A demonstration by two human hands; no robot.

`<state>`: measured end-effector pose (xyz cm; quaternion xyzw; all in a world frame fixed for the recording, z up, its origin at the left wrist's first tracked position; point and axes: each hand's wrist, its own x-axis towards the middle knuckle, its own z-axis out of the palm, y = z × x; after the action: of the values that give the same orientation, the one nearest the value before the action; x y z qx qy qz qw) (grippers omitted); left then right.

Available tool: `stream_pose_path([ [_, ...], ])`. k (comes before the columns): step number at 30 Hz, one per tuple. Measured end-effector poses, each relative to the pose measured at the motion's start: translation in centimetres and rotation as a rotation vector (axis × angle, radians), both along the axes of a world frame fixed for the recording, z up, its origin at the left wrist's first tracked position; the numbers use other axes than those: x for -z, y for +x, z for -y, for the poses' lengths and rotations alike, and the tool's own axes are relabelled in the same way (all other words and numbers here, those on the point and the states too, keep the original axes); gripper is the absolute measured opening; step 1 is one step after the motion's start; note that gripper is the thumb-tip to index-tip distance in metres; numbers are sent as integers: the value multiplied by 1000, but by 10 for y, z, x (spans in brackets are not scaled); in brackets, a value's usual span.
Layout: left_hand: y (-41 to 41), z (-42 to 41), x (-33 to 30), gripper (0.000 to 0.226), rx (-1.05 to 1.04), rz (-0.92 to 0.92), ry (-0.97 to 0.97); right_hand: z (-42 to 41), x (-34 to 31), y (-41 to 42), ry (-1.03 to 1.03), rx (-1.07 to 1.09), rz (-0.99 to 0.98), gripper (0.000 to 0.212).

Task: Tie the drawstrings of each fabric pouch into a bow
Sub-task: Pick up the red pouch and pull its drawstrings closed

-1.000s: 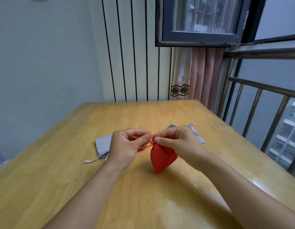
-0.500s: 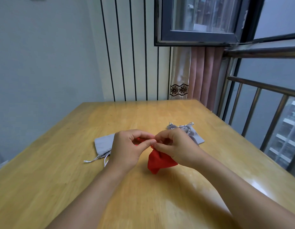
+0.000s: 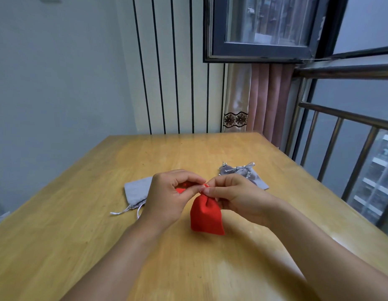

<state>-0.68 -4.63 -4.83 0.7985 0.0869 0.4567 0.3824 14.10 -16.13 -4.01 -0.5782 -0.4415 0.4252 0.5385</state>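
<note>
A small red fabric pouch [image 3: 206, 216] hangs upright just above the wooden table [image 3: 210, 153], gathered at its neck. My left hand [image 3: 167, 198] and my right hand [image 3: 236, 196] pinch its red drawstrings at the neck, fingertips almost touching. Bits of red cord show between my left fingers. A grey pouch [image 3: 136, 192] lies flat behind my left hand, its pale drawstrings loose and trailing toward me. Another grey pouch [image 3: 247, 175] lies behind my right hand with its silver cords knotted in a bow at its neck.
The table's far edge meets a striped wall and a pink curtain [image 3: 264, 101]. A metal railing [image 3: 340, 135] and window run along the right side. Bare tabletop stretches in front of my forearms and to the left.
The red pouch, tilted and bunched half a second ago, now hangs straight down from my fingertips. Both hands stay together at its neck.
</note>
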Motion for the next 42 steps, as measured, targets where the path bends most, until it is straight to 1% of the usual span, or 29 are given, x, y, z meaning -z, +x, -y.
stream_pose_path([
  [1, 0, 0, 1, 16, -4, -5, -22, 0, 0, 0, -4, -11, -19, 10],
  [5, 0, -1, 0, 15, -35, -27, -63, 3, -3, 3, 6, -46, -107, 36],
  [10, 0, -6, 0, 12, -95, -74, 124, 2, -4, 2, 17, -33, -123, 43],
  [12, 0, -6, 0, 11, -87, -90, 140, 2, -4, 1, 18, -22, -114, 40],
  [16, 0, -8, 2, 12, -83, -97, 197, 2, -4, -4, 21, 33, -47, 24],
  [20, 1, -9, 4, 14, -36, -111, 267, 0, -3, -10, 21, 82, -10, 4],
  [23, 2, -10, 7, 18, -49, -139, 313, -2, -2, -13, 32, 130, 17, 2],
  [26, 3, -9, 9, 16, -143, -141, 353, -4, 2, -13, 64, 143, 40, 4],
  [28, 2, -6, 8, 14, -201, -101, 338, -5, 3, -13, 70, 110, -19, 11],
  [30, 2, -3, 5, 15, -226, -35, 301, -5, 3, -10, 66, 88, -148, 16],
  [32, 2, 0, 3, 17, -205, 27, 227, -6, 5, -5, 69, 78, -291, 15],
  [34, 2, 1, 4, 18, -150, 35, 124, -7, 6, -3, 105, 110, -350, 13],
  [36, 3, 2, 5, 19, -111, -4, 19, -8, 6, -3, 138, 184, -296, 13],
  [39, 1, -1, 4, 21, -118, -19, -73, -7, 3, 0, 165, 248, -151, 7],
  [41, -2, -3, 3, 20, -128, 0, -82, -2, -1, 5, 143, 259, 65, 11],
  [42, -3, -4, 2, 20, -135, -2, -43, 0, -3, 6, 112, 256, 194, 13],
])
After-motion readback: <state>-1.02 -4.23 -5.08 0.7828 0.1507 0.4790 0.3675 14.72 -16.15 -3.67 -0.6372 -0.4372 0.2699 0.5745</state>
